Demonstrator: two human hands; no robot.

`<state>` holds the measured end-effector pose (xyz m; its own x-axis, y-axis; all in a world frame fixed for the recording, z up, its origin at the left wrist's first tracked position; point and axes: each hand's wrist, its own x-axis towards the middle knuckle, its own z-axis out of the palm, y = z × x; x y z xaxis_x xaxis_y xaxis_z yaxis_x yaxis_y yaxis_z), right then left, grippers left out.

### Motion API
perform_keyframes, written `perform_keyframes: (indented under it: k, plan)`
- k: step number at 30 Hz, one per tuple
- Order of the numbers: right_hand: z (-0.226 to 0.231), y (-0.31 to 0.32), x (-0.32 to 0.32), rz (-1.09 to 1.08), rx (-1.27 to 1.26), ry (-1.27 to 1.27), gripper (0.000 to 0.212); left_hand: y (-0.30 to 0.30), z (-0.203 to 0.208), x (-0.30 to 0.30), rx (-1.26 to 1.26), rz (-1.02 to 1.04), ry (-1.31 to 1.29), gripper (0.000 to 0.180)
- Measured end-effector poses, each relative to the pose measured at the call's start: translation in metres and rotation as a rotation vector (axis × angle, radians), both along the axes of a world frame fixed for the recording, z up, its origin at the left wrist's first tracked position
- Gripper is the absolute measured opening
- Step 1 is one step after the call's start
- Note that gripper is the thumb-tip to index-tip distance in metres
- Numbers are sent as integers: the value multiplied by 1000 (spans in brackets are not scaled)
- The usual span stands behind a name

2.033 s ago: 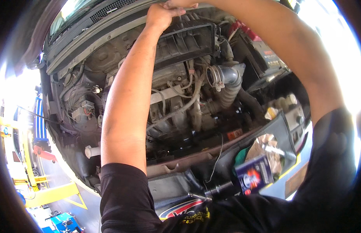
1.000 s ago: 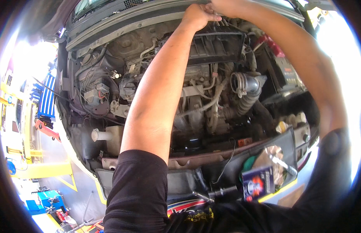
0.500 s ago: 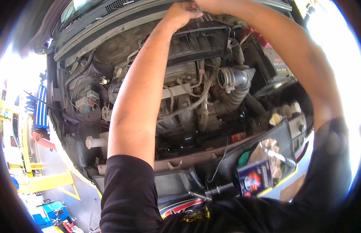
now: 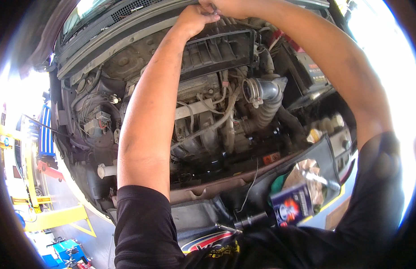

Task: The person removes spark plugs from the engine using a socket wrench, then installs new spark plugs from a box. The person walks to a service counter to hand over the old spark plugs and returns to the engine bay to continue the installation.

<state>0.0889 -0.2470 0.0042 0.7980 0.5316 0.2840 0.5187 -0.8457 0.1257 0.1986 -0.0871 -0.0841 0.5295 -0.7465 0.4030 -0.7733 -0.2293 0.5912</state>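
Note:
Both arms reach far forward over a car's engine bay. My left hand and my right hand meet at the upper edge of the view, just beyond a black open plastic housing with ribs inside. Fingers on both hands are closed and pressed together around something small that I cannot make out. Part of the right hand is cut off by the frame's edge. Right of the housing, a ribbed intake hose ends in an open mouth with a metal clamp. My left forearm covers part of the engine.
A battery stands at the right. On the dark cover along the front edge lie a ratchet with a socket, a dark printed box and crumpled brown paper. A yellow lift arm is at left.
The whole view has shifted slightly, so the engine bay appears a little further left. My hands stay together beyond the housing, with fingers still closed.

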Motion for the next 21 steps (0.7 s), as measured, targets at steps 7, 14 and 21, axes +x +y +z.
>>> perform_keyframes:
  k: [7,14,21]
  plan:
    - [8,1,-24,-450,-298,10,21,-24,23,-55,21,53,70,56]
    - [0,16,-8,-378,-39,266,17,63,1,-85,406,158,-494,65]
    - [4,14,-8,-412,114,214,14,57,-5,-92,507,283,-649,53]
